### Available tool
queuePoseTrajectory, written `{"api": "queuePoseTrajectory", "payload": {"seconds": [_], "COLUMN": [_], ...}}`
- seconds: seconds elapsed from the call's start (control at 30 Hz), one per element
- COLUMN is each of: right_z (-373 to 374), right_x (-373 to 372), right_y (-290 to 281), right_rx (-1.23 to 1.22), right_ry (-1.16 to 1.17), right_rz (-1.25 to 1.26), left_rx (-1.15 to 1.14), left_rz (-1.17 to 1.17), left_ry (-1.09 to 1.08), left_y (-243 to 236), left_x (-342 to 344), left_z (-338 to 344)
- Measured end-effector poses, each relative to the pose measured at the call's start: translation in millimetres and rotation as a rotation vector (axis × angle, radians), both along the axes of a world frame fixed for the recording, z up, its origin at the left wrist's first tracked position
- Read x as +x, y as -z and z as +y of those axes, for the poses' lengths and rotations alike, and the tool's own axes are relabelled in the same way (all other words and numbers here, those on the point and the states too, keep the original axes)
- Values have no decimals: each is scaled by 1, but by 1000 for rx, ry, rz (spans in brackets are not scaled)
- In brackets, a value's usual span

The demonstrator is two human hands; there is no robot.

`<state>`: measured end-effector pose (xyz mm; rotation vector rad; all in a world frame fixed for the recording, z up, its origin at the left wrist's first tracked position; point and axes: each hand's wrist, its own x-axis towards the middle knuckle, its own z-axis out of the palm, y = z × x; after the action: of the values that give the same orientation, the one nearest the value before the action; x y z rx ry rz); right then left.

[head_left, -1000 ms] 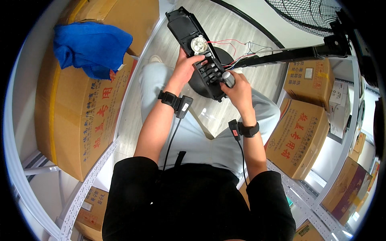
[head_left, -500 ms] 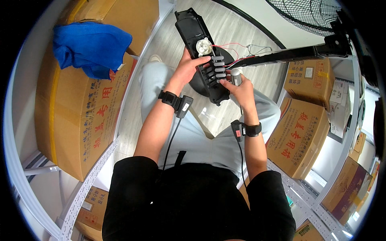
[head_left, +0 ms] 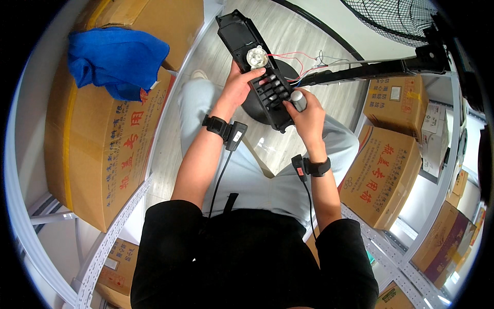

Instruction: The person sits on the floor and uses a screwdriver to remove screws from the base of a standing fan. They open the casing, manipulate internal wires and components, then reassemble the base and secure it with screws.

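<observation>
My left hand (head_left: 241, 85) grips the left edge of a long black fan control housing (head_left: 238, 33), its thumb laid over the top near the button row (head_left: 271, 88). A round whitish part (head_left: 257, 57), like a small motor or timer, sits in the housing above the thumb. My right hand (head_left: 310, 114) is closed around a screwdriver (head_left: 298, 100) with a grey cylindrical handle, at the housing's lower right side. The handle's end faces up and the shaft is hidden. Thin red, white and blue wires (head_left: 294, 54) run from the housing toward the right.
Behind the housing lies a round black base (head_left: 256, 109), with a black pole (head_left: 360, 73) reaching right to a mesh fan guard (head_left: 393, 20). Cardboard boxes (head_left: 103, 134) stand on racks at both sides. A blue cloth (head_left: 118, 59) drapes over the left boxes.
The housing has shifted slightly up-left and tilted, so the grey buttons show less. My right hand has turned the screwdriver handle more upright and moved it slightly left.
</observation>
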<state>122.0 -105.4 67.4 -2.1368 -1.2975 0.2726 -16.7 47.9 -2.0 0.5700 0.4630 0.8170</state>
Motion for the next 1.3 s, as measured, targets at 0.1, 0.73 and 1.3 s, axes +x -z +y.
{"api": "queuePoseTrajectory", "payload": {"seconds": [0.1, 0.73, 1.3], "right_z": [0, 4, 8], "right_x": [-4, 5, -1], "right_y": [-2, 10, 16], "right_rx": [-22, -114, -125], "right_ry": [-41, -5, 71], "right_rz": [-57, -29, 76], "left_rx": [8, -52, -84], "left_rz": [29, -20, -60], "left_ry": [-1, -74, -96], "left_y": [-1, 11, 16], "left_x": [-1, 2, 5], "left_z": [0, 4, 3]}}
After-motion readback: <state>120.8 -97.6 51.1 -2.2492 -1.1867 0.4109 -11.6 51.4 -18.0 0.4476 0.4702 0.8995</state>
